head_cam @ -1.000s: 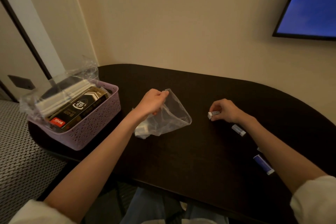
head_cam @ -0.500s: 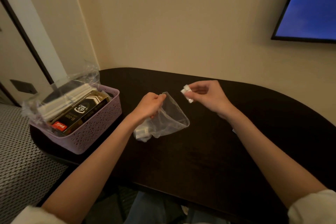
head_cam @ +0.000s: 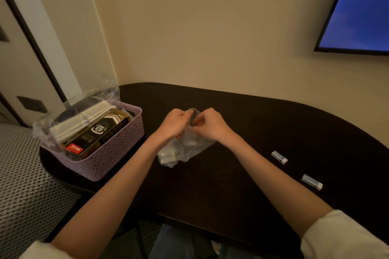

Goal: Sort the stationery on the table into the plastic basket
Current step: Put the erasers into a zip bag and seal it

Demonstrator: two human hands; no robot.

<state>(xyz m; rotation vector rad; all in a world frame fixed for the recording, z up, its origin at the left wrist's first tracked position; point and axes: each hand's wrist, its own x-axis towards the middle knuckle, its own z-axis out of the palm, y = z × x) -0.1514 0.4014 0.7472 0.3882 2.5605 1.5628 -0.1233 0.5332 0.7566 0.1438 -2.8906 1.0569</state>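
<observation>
Dark tabletop: your basket holds boxes already; both hands, left hand and right hand, pinch the bag; two erasers, eraser and second eraser, wait at 3 o'clock.

A small clear plastic bag is held at its top edge above the dark bench, its lower part crumpled and resting on the surface; pale small items can be made out inside near its lower left corner. Two small white erasers in bluish sleeves are seen lying flat on the bench to the right, well apart from the bag: one farther back, the other nearer the front edge. A lilac perforated plastic basket is set at the bench's left end, filled with a dark gold-trimmed pen box marked 0.5 and white items wrapped in clear film.
</observation>
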